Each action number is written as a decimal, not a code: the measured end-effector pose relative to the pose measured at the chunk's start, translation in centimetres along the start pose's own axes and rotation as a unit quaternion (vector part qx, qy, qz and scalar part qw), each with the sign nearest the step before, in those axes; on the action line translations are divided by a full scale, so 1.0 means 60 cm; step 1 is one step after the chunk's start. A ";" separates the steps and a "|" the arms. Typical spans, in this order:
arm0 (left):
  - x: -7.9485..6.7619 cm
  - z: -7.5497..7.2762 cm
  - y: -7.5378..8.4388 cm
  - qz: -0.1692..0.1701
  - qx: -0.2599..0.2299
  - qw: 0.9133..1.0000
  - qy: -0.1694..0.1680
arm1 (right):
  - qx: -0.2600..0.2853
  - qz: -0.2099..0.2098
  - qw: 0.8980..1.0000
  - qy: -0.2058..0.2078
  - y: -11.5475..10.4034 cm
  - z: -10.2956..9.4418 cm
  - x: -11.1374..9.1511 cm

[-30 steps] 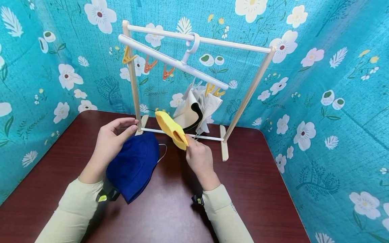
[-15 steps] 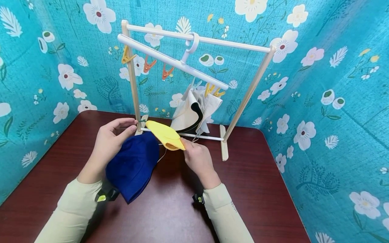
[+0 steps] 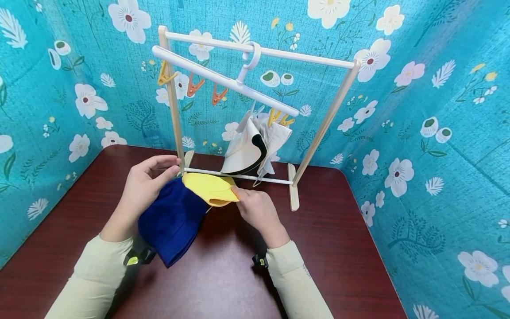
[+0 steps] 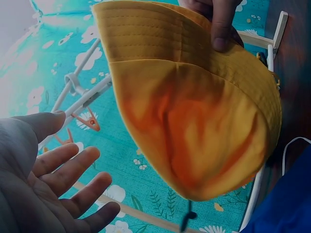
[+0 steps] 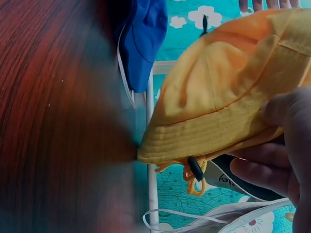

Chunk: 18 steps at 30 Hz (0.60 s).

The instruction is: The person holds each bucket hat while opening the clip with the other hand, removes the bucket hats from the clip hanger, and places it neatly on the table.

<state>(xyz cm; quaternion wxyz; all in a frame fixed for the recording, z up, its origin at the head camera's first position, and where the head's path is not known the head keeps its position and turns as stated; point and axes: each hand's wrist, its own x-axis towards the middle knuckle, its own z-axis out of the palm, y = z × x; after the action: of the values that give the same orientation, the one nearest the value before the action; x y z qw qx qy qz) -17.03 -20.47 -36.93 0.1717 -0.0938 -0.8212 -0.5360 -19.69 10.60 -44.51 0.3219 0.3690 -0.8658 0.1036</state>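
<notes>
Head view, and across the desk (image 3: 231, 270) stands the rack (image 3: 307, 57), twelve o'clock, with the blue hat (image 3: 173, 221) at eight o'clock from the yellow hat (image 3: 209, 187)! That yellow one's up mid-frame, brim pinched by the right hand (image 3: 259, 210) at four; the left hand (image 3: 143, 184), nine o'clock, holds nothing, fingers spread apart.

The yellow hat (image 3: 208, 186) has an orange cord (image 5: 187, 174), the blue hat (image 3: 171, 223) a white string (image 5: 120, 60), and the off-white hat (image 3: 241, 153) black trim (image 3: 261, 151). The hanger (image 3: 215, 77) is white, its clips (image 3: 191, 91) orange and yellow. The table (image 3: 338, 248) is reddish brown, the curtain (image 3: 358, 150) teal with white flowers (image 3: 370, 61) and green leaves (image 3: 292, 92).
</notes>
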 end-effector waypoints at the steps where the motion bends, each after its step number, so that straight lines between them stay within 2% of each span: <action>1: 0.000 0.000 0.001 0.001 0.002 1.000 -0.001 | 0.000 -0.002 1.000 -0.005 0.000 0.000 0.000; 18: -0.004 0.000 0.009 -0.003 0.009 1.000 -0.020 | -0.009 -0.015 0.994 -0.107 0.003 0.010 -0.004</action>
<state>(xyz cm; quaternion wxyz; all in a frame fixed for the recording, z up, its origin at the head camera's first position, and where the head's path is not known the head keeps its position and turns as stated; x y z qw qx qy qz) -16.63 -20.25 -36.53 0.1548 -0.1009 -0.8293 -0.5274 -19.99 10.63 -45.12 0.2322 0.3877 -0.8906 0.0512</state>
